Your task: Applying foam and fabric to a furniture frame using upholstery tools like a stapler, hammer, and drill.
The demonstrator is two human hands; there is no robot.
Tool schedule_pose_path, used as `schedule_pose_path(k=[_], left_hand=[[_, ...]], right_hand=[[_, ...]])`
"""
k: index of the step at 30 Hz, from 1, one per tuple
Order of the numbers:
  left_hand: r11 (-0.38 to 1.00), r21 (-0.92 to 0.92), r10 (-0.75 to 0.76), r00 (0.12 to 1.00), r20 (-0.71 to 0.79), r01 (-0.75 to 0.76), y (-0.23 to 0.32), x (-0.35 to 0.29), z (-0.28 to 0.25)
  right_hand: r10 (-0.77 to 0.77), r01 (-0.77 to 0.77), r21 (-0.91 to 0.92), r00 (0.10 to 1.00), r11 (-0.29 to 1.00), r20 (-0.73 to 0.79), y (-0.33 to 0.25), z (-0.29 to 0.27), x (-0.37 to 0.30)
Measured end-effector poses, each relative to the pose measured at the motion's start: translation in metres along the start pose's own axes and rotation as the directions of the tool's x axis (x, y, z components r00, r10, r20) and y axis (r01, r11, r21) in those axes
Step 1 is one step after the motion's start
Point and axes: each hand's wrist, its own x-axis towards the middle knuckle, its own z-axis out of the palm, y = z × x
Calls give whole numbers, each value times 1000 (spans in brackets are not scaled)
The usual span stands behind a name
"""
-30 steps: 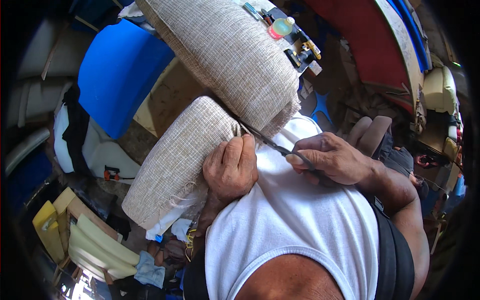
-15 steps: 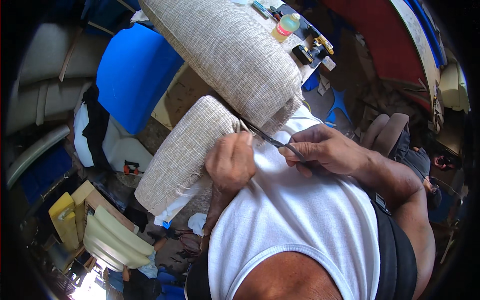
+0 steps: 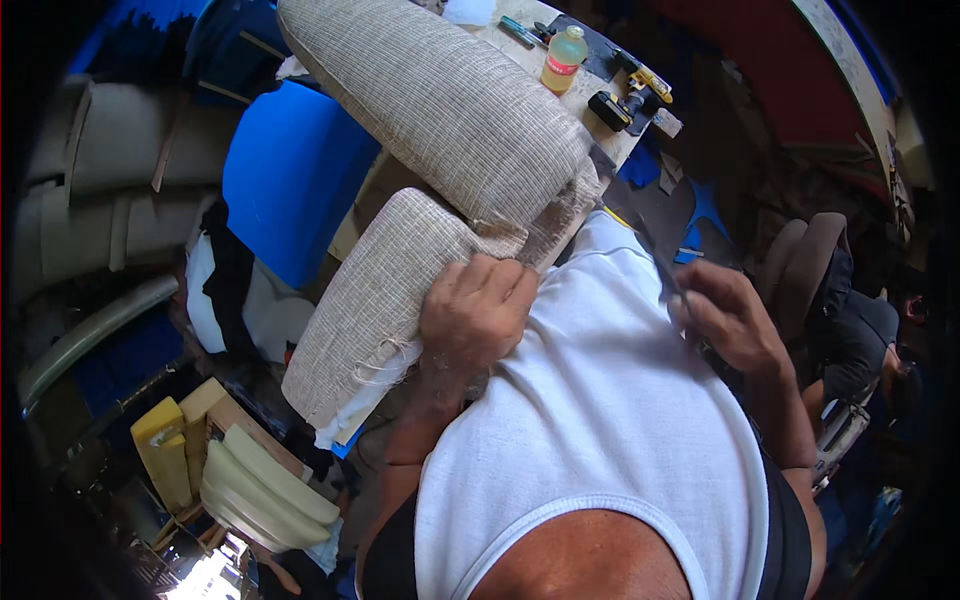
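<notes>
A beige woven upholstered cushion piece (image 3: 440,95) lies on the table, with a smaller section (image 3: 375,290) in the same fabric angled toward me. My left hand (image 3: 475,312) is closed on the fabric at the inner corner of the smaller section, where a fold bunches up beside its fingers. Frayed threads and white lining show along that section's lower edge. Off to the right, my right hand (image 3: 728,315) holds dark scissors (image 3: 657,250), their blades pointing up and away from the fabric. Motion blurs them, so the blades' spread cannot be made out.
On the table's far end are a bottle of yellowish liquid (image 3: 565,62), a yellow-black cordless drill (image 3: 638,98) and a teal pen-like tool (image 3: 518,32). A blue panel (image 3: 295,180) stands at the left. Foam pieces (image 3: 265,490) are stacked lower left. Another person (image 3: 860,335) is at the right.
My right hand has drawn the scissors away from the fabric, to the right. My left hand has shifted slightly and now grips a fold at the corner. The view has moved a little.
</notes>
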Motion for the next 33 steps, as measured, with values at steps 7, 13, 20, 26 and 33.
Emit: schedule_pose_path(k=[7, 13, 20, 26, 33], left_hand=[[953, -69, 257, 906, -336, -296, -2, -24, -2], [990, 122, 124, 841, -527, -69, 24, -35, 8], [661, -64, -742, 639, -200, 748, 130, -69, 69], [475, -85, -867, 449, -214, 876, 168, -69, 68], [553, -57, -784, 496, -372, 831, 146, -63, 49]], right_hand=[[115, -259, -389, 927, 884, -357, 145, -67, 63], [15, -226, -836, 967, 500, -253, 211, -124, 168], [-34, -23, -950, 999, 312, -36, 262, -195, 359], [-377, 257, -912, 917, 320, 126, 201, -187, 391], [-877, 941, -334, 206, 56, 434, 8, -41, 201]])
